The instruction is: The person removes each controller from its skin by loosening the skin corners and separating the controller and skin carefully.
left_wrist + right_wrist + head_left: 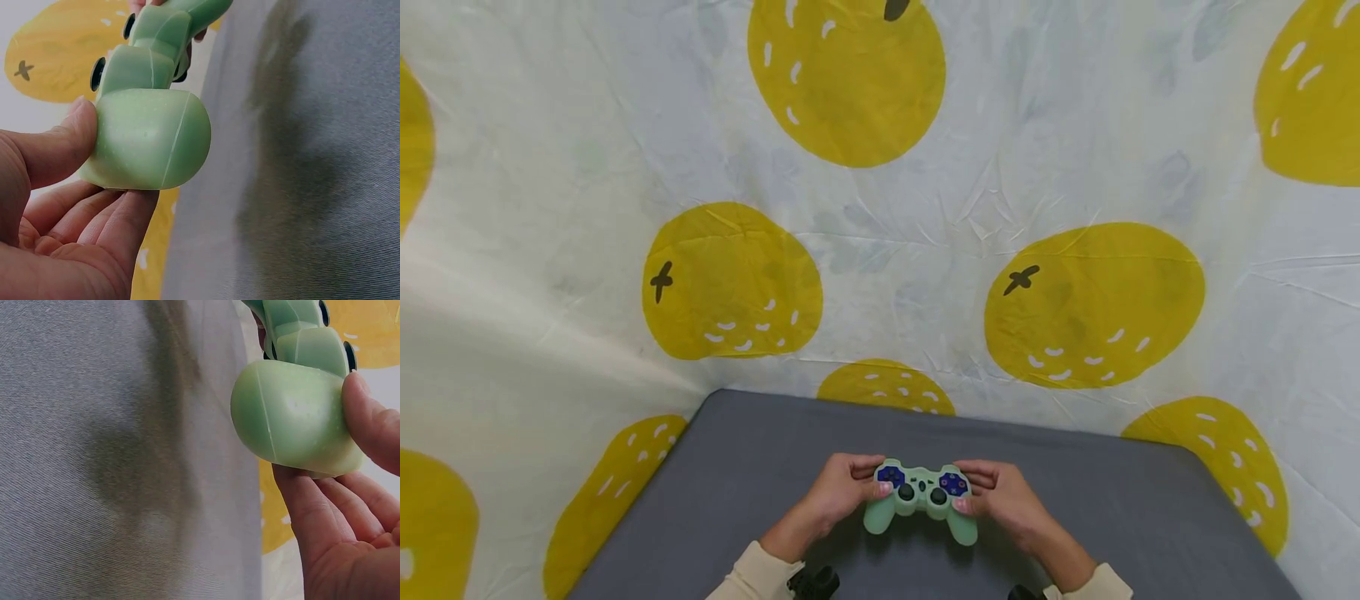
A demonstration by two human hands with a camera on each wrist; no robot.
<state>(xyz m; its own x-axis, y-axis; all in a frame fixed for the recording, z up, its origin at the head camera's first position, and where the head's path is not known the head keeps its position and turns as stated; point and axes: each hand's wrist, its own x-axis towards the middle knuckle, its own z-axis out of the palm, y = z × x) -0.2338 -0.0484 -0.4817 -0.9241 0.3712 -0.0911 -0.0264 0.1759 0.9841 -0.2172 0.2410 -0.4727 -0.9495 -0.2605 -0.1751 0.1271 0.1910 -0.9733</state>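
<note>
Held between both hands is a pale green game controller (922, 481) with dark blue button panels and two black thumbsticks. My left hand (841, 490) grips its left side, thumb on the front face and fingers at the outer edge and behind. On the opposite side my right hand (1006, 498) pinches it the same way. In the left wrist view, one rounded grip of the controller (147, 139) fills the middle, between thumb and fingers. The right wrist view shows the other grip of the controller (300, 419), with a shadow on the cloth apart from it.
Below the controller lies a table covered in dark grey cloth (760, 442). A white curtain (895, 217) printed with large yellow fruit hangs behind and at both sides. Black wrist straps (815, 582) show near the cream sleeves (752, 575).
</note>
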